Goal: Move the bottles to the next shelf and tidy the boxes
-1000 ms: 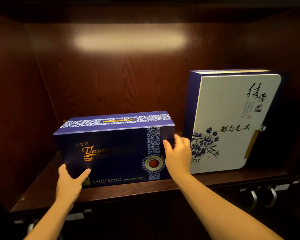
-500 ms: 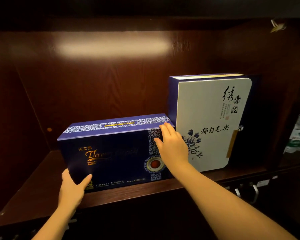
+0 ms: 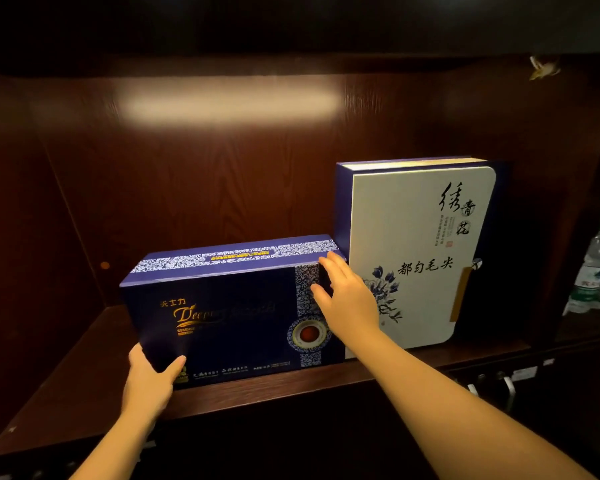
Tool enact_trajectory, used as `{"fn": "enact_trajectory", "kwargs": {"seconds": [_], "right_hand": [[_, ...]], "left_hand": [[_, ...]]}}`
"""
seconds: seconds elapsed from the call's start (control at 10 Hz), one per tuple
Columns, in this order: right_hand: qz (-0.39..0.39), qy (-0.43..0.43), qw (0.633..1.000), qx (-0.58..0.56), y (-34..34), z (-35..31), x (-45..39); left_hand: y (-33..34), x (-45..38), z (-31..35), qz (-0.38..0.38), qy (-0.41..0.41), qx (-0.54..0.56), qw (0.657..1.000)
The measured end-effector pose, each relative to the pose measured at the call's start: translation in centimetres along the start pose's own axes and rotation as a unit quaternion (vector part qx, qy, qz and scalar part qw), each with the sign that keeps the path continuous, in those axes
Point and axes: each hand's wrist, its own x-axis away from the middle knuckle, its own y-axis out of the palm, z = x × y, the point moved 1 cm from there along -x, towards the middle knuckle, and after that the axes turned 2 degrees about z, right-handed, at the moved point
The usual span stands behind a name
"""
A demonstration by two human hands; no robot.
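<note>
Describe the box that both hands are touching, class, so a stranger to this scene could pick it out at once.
Look inside the dark wooden cabinet, on its lit shelf, where two boxes stand side by side. The one meant is the dark blue box on the left, with the left hand and right hand on it. Unlike the taller white box, it is low, wide and gold-lettered.

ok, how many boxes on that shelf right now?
2. The dark blue box lies on its long edge at the left, with the left hand and right hand on it. The white box stands upright just right of it. Nothing visible behind them.
</note>
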Motion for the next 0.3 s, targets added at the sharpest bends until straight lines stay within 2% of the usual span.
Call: {"fn": "enact_trajectory", "kwargs": {"seconds": [0.2,0.3], "right_hand": [[0.018,-0.013,1.0,-0.019,-3.9,2.1,0.2],[0.065,-0.003,0.997,-0.048,-6.5,3.9,0.1]], "left_hand": [[0.0,1.7,2.8,0.013,-0.038,-0.047,0.998],[0.9,4.0,5.4,0.02,-0.036,-0.072,0.997]]}}
